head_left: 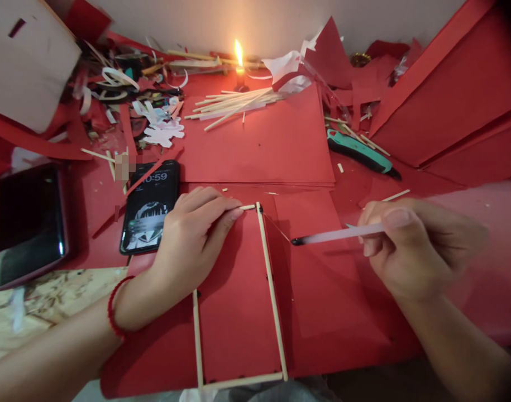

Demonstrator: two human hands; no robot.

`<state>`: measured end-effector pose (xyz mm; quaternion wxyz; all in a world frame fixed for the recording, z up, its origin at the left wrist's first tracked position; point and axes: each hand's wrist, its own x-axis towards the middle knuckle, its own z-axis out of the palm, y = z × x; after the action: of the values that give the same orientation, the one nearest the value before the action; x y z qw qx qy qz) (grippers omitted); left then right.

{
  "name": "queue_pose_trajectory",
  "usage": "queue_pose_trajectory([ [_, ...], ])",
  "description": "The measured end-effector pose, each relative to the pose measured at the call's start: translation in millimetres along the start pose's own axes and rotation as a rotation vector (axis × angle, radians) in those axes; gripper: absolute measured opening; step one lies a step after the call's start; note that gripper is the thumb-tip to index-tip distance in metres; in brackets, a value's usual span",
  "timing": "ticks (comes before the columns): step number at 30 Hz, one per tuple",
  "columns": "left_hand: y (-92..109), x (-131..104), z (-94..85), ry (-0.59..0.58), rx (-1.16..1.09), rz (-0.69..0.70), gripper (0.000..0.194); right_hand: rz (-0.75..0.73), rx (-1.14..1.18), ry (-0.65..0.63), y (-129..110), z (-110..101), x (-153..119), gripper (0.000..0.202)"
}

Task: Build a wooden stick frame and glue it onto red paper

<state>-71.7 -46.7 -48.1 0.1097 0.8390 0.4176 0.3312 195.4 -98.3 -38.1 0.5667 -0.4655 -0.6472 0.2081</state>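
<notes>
A rectangular frame of thin wooden sticks (272,290) lies on red card, with dark spots at its joints. My left hand (192,234) pinches its far crosspiece (247,207) close to the far right corner, covering most of that side. Between the thumb and fingers of my right hand (414,245) is a whitish glue stick (339,233), held roughly level, its tip blackened. A fine strand stretches from that tip to the frame's corner; the tip itself is apart from the wood. A small pointed end also shows by my right fingers, too little to name.
A lit candle (239,75) burns at the back, behind a pile of thin sticks (234,103) on red card sheets (255,156). A green utility knife (359,152) lies right. Two phones (148,215) are left, near paper scraps (163,125). Folded red card (456,95) stands at right.
</notes>
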Motion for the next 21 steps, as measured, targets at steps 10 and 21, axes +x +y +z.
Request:
queue_pose_trajectory([
  [10, 0, -2, -3.5, 0.059, 0.004, -0.123, 0.017, -0.144, -0.040, -0.203, -10, 1, -1, 0.033],
  [21, 1, 0, -5.4, 0.053, 0.005, -0.166, 0.018, -0.202, -0.081, -0.232, -11, 4, 1, 0.030],
])
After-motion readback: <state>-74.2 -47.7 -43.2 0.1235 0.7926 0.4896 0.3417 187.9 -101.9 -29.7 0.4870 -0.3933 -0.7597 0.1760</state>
